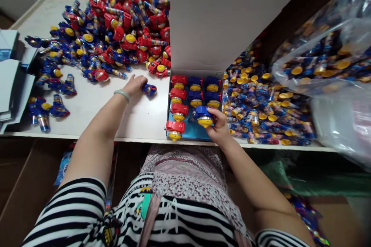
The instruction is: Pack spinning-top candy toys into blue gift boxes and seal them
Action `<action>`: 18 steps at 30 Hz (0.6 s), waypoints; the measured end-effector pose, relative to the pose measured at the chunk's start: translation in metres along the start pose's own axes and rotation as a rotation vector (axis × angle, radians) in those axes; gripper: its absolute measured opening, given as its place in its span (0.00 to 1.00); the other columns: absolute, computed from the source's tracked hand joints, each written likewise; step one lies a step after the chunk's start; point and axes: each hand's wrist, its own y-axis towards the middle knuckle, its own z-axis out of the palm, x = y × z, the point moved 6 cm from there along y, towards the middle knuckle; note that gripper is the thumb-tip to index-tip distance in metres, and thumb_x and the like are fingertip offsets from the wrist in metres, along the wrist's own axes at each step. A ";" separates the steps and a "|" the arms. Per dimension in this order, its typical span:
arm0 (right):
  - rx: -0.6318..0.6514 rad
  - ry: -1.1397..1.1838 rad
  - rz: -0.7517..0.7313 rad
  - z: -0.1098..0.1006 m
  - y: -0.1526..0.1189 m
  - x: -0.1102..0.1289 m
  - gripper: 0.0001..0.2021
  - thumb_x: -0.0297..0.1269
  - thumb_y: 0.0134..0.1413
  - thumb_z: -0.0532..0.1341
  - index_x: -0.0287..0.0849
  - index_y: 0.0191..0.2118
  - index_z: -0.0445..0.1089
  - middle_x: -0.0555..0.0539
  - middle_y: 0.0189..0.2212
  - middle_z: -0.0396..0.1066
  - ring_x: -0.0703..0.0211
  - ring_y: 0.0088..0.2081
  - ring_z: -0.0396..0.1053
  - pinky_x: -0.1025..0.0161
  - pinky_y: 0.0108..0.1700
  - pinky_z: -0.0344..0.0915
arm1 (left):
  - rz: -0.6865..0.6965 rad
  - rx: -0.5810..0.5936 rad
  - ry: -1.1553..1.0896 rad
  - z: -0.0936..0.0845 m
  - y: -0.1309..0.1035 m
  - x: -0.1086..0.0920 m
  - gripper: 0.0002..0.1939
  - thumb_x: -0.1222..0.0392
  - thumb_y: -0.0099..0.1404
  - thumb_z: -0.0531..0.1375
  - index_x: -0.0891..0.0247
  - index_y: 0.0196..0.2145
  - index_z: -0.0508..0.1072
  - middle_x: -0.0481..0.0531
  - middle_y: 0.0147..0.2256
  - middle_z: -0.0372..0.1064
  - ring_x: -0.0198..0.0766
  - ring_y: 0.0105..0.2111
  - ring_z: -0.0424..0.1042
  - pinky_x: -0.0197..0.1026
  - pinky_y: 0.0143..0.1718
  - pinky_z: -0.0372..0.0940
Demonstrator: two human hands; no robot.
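Note:
An upright-lidded display box (170, 136) stands at the table's front edge. Its left column holds several red toys (177, 112) with yellow tips; blue toys (196, 98) fill the back of the other two columns. Over the box's front part, my right hand (218, 126) grips a blue toy (204, 116) with its yellow tip facing me. My left hand (135, 86), left of the box, has its fingers closed on another blue toy (150, 90) on the white table.
A big pile of red and blue toys (130, 38) covers the back left. Right of the box lie many small tubes with yellow caps (255, 100), beside a clear plastic bag (333, 112). White cards (10, 85) are stacked at the far left.

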 end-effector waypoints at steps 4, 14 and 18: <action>-0.082 -0.026 0.042 -0.009 -0.003 -0.005 0.24 0.36 0.56 0.61 0.50 0.58 0.58 0.42 0.49 0.70 0.52 0.49 0.75 0.54 0.48 0.77 | -0.010 -0.120 -0.294 -0.005 -0.011 -0.006 0.16 0.63 0.57 0.57 0.65 0.44 0.70 0.57 0.42 0.71 0.45 0.44 0.69 0.52 0.56 0.62; -0.023 0.064 -0.002 -0.010 0.009 0.000 0.22 0.36 0.58 0.61 0.53 0.58 0.61 0.44 0.50 0.72 0.52 0.50 0.74 0.54 0.50 0.76 | -0.020 -0.414 -1.233 -0.028 -0.087 -0.062 0.10 0.55 0.54 0.61 0.62 0.33 0.69 0.51 0.32 0.70 0.36 0.29 0.69 0.41 0.33 0.65; -0.022 0.016 0.029 -0.007 0.002 -0.010 0.22 0.38 0.56 0.61 0.51 0.57 0.61 0.43 0.50 0.71 0.51 0.50 0.74 0.53 0.48 0.76 | -0.013 -0.424 -1.265 -0.029 -0.101 -0.085 0.12 0.58 0.51 0.64 0.62 0.34 0.69 0.49 0.29 0.68 0.35 0.27 0.68 0.40 0.29 0.63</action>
